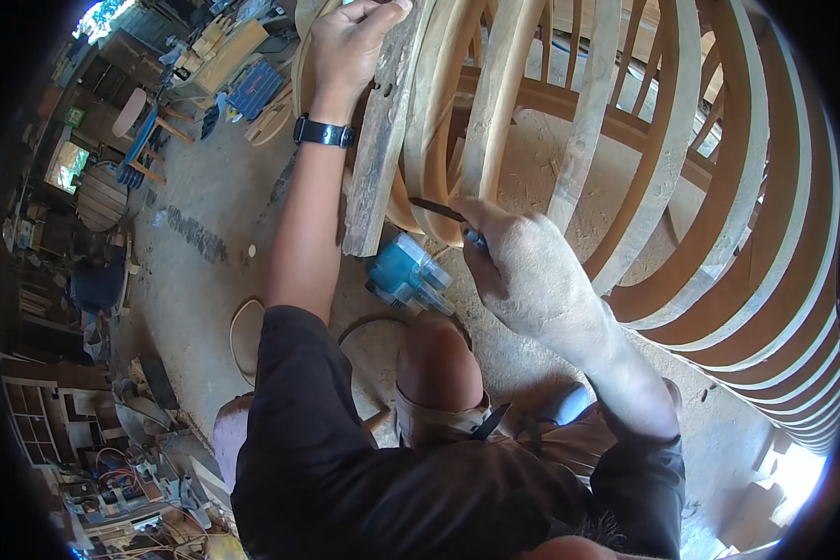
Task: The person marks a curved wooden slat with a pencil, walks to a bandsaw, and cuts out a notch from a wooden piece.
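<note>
My left hand [350, 51] is closed on the upper part of a rough, weathered wooden board [383, 154], which stands against curved wooden ribs [499, 98]. A dark watch is strapped on that wrist. My dusty right hand [532, 271] is closed around a slim, dark, pointed tool [436, 208] with a bluish part near the fingers; its exact kind cannot be made out. The tool's tip points left, close to the lower end of a rib beside the board. I cannot tell whether it touches the wood.
A teal power tool [406, 273] lies on the dusty floor below the board. More curved ribs [756, 177] run along the right. A chair [145, 126], a blue box [255, 90] and stacked wood stand at the far left. A cluttered workbench [121, 476] fills the lower left.
</note>
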{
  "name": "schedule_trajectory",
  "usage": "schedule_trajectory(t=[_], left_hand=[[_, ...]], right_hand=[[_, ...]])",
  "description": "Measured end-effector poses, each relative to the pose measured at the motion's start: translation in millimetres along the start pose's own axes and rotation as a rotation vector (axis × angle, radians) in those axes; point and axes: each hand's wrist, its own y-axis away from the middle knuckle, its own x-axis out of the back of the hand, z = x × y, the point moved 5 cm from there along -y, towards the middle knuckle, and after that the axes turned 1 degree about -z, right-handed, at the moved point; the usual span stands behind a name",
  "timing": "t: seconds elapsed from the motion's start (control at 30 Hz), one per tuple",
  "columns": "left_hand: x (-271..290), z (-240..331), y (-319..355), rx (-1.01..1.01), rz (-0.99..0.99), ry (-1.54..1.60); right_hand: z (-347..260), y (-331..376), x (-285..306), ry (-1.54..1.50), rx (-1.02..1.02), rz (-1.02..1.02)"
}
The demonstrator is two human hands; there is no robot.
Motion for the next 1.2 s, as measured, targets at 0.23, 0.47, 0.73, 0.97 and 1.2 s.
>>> schedule_trajectory(t=[0.23, 0.47, 0.73, 0.97, 1.2], left_hand=[[-5.8, 17.7, 8.1, 0.022, -0.020, -0.063], [-2.6, 26.2, 10.7, 0.034, 0.008, -0.095], [39.5, 42.5, -2.2, 0.065, 0.136, 0.232], [31.8, 81.2, 38.5, 0.153, 0.103, 0.192], [-5.9, 108.8, 42.0, 0.251, 0.063, 0.222]], right_hand=[[-4.4, 22.0, 25.5, -0.175, -0.073, 0.075], [2.9, 51.2, 57.9, -0.392, -0.156, 0.146], [21.1, 93.1, 90.2, -0.645, -0.210, 0.241], [24.4, 103.8, 98.9, -0.725, -0.038, 0.353], [17.5, 100.9, 119.9, -0.694, 0.047, 0.392]])
